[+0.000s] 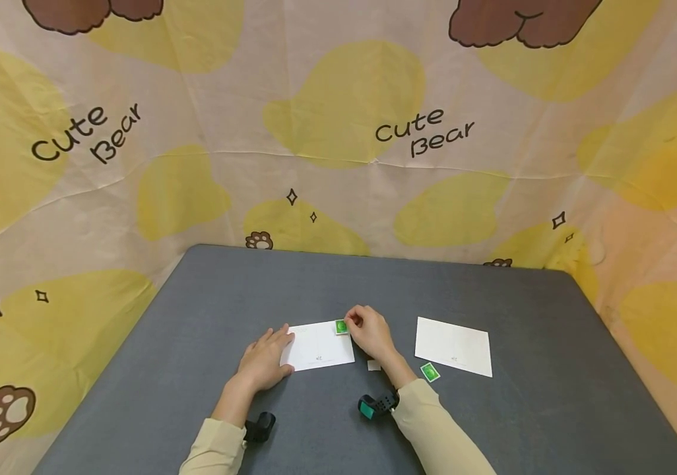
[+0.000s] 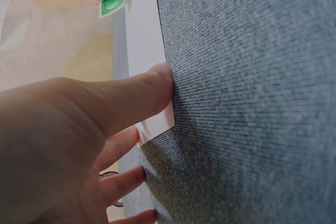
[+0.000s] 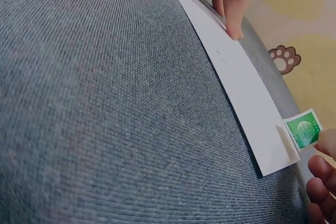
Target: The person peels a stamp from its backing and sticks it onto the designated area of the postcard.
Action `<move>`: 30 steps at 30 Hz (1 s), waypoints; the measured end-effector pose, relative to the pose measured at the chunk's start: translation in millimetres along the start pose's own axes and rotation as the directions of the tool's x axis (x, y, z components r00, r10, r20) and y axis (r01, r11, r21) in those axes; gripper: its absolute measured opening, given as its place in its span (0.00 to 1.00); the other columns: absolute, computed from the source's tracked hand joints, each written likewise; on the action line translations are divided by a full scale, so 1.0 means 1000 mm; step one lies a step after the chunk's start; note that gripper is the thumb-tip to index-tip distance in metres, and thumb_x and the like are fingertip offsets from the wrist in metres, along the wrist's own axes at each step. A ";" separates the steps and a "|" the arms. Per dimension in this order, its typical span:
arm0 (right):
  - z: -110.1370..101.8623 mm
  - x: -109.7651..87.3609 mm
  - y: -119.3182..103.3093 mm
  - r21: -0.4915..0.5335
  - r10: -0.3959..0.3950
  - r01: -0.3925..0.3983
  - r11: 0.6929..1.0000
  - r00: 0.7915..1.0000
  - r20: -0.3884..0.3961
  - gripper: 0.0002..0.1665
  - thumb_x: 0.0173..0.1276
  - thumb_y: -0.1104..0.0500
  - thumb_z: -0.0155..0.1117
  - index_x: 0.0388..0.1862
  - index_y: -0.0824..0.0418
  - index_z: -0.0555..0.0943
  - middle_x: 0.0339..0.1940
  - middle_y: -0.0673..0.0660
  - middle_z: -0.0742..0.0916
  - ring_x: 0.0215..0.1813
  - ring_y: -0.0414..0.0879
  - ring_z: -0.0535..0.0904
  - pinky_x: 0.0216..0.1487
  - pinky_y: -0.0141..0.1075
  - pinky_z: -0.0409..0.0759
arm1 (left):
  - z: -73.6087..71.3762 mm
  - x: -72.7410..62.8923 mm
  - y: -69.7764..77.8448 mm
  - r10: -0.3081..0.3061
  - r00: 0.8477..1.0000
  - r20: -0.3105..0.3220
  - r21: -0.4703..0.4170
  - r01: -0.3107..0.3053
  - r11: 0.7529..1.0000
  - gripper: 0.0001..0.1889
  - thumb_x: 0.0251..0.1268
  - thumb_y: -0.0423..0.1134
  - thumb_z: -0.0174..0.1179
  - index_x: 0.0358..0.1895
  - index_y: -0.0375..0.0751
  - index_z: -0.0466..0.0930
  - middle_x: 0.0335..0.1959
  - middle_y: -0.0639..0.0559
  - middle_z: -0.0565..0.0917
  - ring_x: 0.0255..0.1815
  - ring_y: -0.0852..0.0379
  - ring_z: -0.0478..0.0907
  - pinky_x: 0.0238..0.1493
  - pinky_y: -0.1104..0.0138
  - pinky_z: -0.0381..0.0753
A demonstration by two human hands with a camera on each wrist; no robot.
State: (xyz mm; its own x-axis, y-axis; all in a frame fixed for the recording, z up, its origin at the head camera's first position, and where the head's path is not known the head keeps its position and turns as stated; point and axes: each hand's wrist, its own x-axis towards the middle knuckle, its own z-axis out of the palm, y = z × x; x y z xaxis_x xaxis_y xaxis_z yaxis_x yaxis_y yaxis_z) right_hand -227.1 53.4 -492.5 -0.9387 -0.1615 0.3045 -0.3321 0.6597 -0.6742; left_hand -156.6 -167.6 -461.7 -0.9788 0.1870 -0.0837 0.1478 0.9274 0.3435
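A white card (image 1: 317,349) lies on the dark grey table. My left hand (image 1: 264,361) rests on its left end, with the thumb (image 2: 157,80) at the near edge and the fingers spread beyond it. At the card's upper right corner, my right hand (image 1: 371,336) pinches a green postage stamp (image 3: 304,128) by its edge. In the right wrist view the stamp is tilted up above the card, showing a pale globe-like design and a perforated white border.
Right of the hands lies a second white card (image 1: 453,346), with another green stamp (image 1: 430,372) just below its near left corner. A small white paper piece (image 1: 373,365) lies by the right wrist. Behind the table (image 1: 243,284) hangs a patterned cloth (image 1: 338,99).
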 end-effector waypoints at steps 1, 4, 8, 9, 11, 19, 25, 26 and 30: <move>0.000 0.000 0.000 -0.003 0.001 -0.001 1.000 1.000 -0.001 0.05 0.59 0.61 0.62 0.25 0.55 0.80 0.22 0.48 0.77 0.25 0.38 0.69 0.27 0.30 0.67 | 0.000 0.000 0.000 0.001 1.000 -0.001 0.000 -0.001 1.000 0.32 0.50 0.40 0.68 0.62 0.39 0.70 0.68 0.43 0.64 0.69 0.39 0.58 0.60 0.41 0.59; 0.001 0.000 0.000 -0.010 0.006 -0.006 1.000 1.000 0.001 0.05 0.60 0.61 0.62 0.25 0.55 0.80 0.22 0.49 0.77 0.25 0.38 0.69 0.27 0.30 0.67 | 0.001 0.000 -0.001 0.003 1.000 -0.004 0.000 -0.003 1.000 0.32 0.50 0.40 0.68 0.62 0.39 0.70 0.68 0.43 0.64 0.68 0.39 0.58 0.60 0.41 0.59; 0.004 0.000 0.002 -0.029 0.016 -0.016 0.999 1.000 0.003 0.05 0.60 0.60 0.61 0.25 0.54 0.80 0.22 0.48 0.77 0.25 0.38 0.69 0.26 0.30 0.66 | 0.002 0.001 -0.001 0.003 1.000 -0.004 0.001 -0.003 1.000 0.32 0.50 0.40 0.67 0.62 0.39 0.70 0.68 0.43 0.64 0.68 0.39 0.58 0.60 0.41 0.59; 0.005 0.000 0.002 -0.034 0.016 -0.016 0.999 1.000 0.002 0.06 0.60 0.60 0.61 0.24 0.54 0.80 0.22 0.48 0.77 0.25 0.38 0.69 0.26 0.30 0.66 | 0.002 0.000 -0.001 0.002 1.000 -0.004 -0.001 -0.002 1.000 0.32 0.50 0.39 0.67 0.62 0.39 0.70 0.68 0.43 0.64 0.68 0.39 0.58 0.60 0.41 0.59; 0.007 0.000 0.002 -0.043 0.016 -0.016 0.999 1.000 -0.005 0.06 0.61 0.61 0.61 0.24 0.54 0.80 0.22 0.48 0.77 0.24 0.38 0.69 0.26 0.30 0.67 | 0.001 0.000 -0.001 0.000 1.000 -0.003 -0.004 0.000 1.000 0.32 0.50 0.39 0.68 0.62 0.38 0.69 0.68 0.43 0.64 0.69 0.39 0.57 0.60 0.41 0.58; 0.008 0.000 0.001 -0.072 0.052 -0.052 0.996 0.999 -0.001 0.06 0.61 0.58 0.61 0.25 0.53 0.80 0.22 0.48 0.77 0.24 0.39 0.69 0.26 0.32 0.66 | 0.000 -0.002 0.001 -0.002 1.000 -0.007 -0.004 0.002 1.000 0.32 0.50 0.39 0.68 0.62 0.38 0.70 0.68 0.42 0.64 0.68 0.38 0.58 0.61 0.41 0.58; 0.009 0.001 0.001 -0.095 0.093 -0.090 0.991 0.995 0.020 0.06 0.61 0.56 0.61 0.25 0.52 0.80 0.22 0.47 0.76 0.24 0.39 0.69 0.26 0.32 0.66 | -0.001 -0.003 0.002 -0.006 1.000 -0.008 0.000 0.006 1.000 0.32 0.50 0.39 0.67 0.62 0.38 0.69 0.68 0.42 0.64 0.69 0.38 0.57 0.61 0.41 0.58; 0.009 0.001 0.001 -0.099 0.098 -0.095 0.991 0.995 0.022 0.06 0.62 0.56 0.61 0.25 0.52 0.80 0.22 0.46 0.76 0.24 0.39 0.69 0.26 0.31 0.66 | -0.001 -0.003 0.002 -0.005 1.000 -0.009 0.000 0.005 1.000 0.32 0.50 0.38 0.67 0.62 0.38 0.69 0.68 0.42 0.64 0.68 0.38 0.57 0.61 0.41 0.58; 0.010 0.002 0.001 -0.112 0.101 -0.098 0.989 0.995 0.024 0.06 0.61 0.56 0.61 0.25 0.51 0.79 0.22 0.46 0.76 0.24 0.38 0.69 0.25 0.32 0.66 | -0.001 -0.002 0.002 -0.007 1.000 -0.010 -0.005 0.007 1.000 0.32 0.50 0.38 0.67 0.62 0.37 0.69 0.68 0.42 0.64 0.69 0.38 0.57 0.61 0.41 0.57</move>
State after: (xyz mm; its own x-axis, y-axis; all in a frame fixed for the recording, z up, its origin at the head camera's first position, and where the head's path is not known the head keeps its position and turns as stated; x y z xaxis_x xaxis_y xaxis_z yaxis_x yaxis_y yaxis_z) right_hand -230.7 46.8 -499.4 -0.9695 -0.1117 0.2180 -0.2261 0.7505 -0.6210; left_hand -154.1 -166.4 -459.6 -0.9812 0.1770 -0.0768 0.1401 0.9272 0.3475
